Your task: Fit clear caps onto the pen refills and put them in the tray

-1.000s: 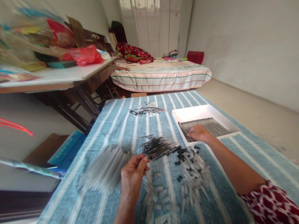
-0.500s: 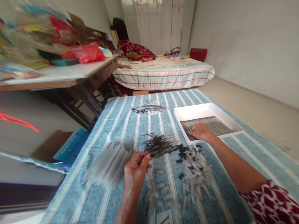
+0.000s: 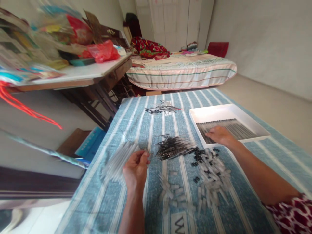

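Observation:
My left hand [image 3: 136,164] is pinched closed at the right edge of a pile of translucent pen barrels [image 3: 120,159]; whatever its fingertips hold is too blurred to name. Just right of it lies a heap of thin dark pen refills [image 3: 174,146]. My right hand [image 3: 219,135] reaches over the near wall of a shallow white box [image 3: 262,132], its fingers curled down onto the left part of a row of slim grey sticks with dark ends [image 3: 240,130], which look like pens. Anything between those fingers is hidden.
Small black pieces [image 3: 198,154] and loose pale caps [image 3: 214,172] lie scattered at the near right. More pale pieces [image 3: 179,193] sit nearer me. A small mixed heap [image 3: 162,109] is at the far side. Beyond stand a bed [image 3: 180,73] and a cluttered side table [image 3: 104,70].
My left hand has moved left, from the dark refills to the barrels. My right hand stays in the white box. The whole view has shifted, so the scene sits farther right.

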Demonstrator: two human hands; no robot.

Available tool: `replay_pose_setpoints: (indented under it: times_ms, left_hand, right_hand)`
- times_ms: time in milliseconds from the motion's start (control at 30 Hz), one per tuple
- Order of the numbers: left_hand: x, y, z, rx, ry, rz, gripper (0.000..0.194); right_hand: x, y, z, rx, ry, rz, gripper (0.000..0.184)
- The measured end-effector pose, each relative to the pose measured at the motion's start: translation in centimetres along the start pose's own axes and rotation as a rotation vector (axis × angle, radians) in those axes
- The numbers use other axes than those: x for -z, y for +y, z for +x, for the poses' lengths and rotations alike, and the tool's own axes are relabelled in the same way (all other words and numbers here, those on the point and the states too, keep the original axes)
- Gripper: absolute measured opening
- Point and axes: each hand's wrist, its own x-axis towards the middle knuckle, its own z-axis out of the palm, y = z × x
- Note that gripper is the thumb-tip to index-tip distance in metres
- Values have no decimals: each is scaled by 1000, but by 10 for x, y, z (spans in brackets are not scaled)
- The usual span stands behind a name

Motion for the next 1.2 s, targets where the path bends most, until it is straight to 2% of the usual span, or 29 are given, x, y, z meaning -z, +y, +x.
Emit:
replay_pose_setpoints:
  times_ms: [100,167,267,333,400,533,700,900,1033,1200]
  left_hand:
    - [6,-3,4,-154,44,380,21]
    - [7,-2,3,-235,6,621,21]
    - [3,3,-3,-231,-115,919,25]
    - [-2,8,-7,-213,-177,1065,26]
    - [-6,11,-11,-214,-204,1153,24]
    - [-11,13,-14,-195,-225,1226,22]
    - [-12,11,-15,-185,-206,1248,21]
    - [-14,9,-17,-228,-198,1257,23]
    - [-14,10,-20,-253,-194,1239,23]
    - [-12,8,-20,-250,-226,1215,26]
  right_hand:
    - [4,0,-6,-9,81,17,35]
    - [8,-1,-14,-12,134,27,37]
    - [11,-8,-33,32,249,80,41]
    - [11,-15,-48,108,362,171,44]
    - [8,-22,-62,207,406,268,45]
    - [-4,-38,-84,360,272,368,43]
    - [-23,-51,-97,398,107,322,39]
    - [-36,-66,-108,428,6,259,27]
    - [-38,-82,-109,485,-19,124,22]
    - [-41,-105,-102,533,-34,-168,24]
